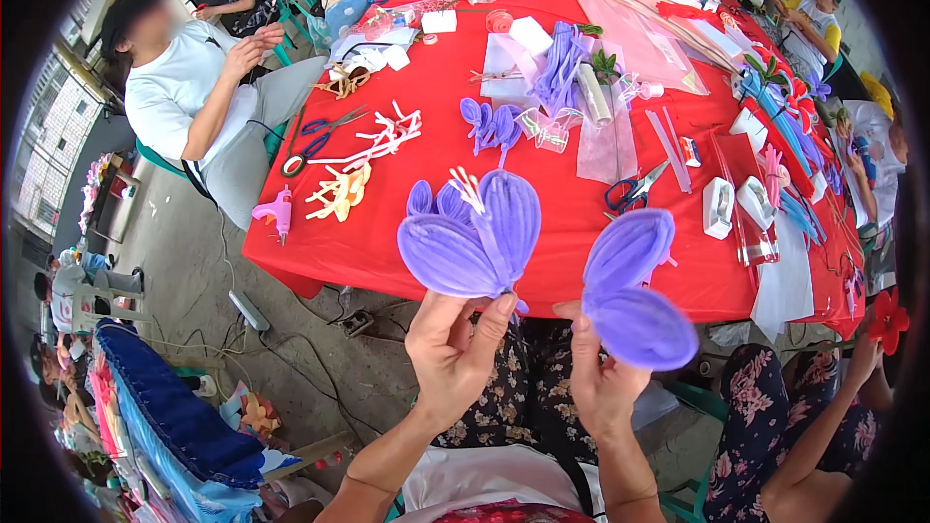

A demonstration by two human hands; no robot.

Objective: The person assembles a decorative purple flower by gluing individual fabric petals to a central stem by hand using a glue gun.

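Note:
My left hand (451,356) pinches the base of a purple pipe-cleaner flower (469,232), its petals spread and pale stamens standing up in the middle. In my right hand (603,380), thumb and fingers grip a pair of purple pipe-cleaner petals (625,276), joined at their base, one pointing up and the other to the lower right. The flower and the petals are apart, both held over my lap at the table's near edge. Beyond the flower lie more purple petals (491,128) and a bundle of purple pipe cleaners (560,68).
On the red-covered table (407,184) are dark-handled scissors (635,190), a pink glue gun (275,214), white pipe cleaners (389,138), yellow pieces (340,193) and white tape dispensers (718,207). A person in white (184,87) sits at the left; another's hand holds a red flower (887,323) at the right.

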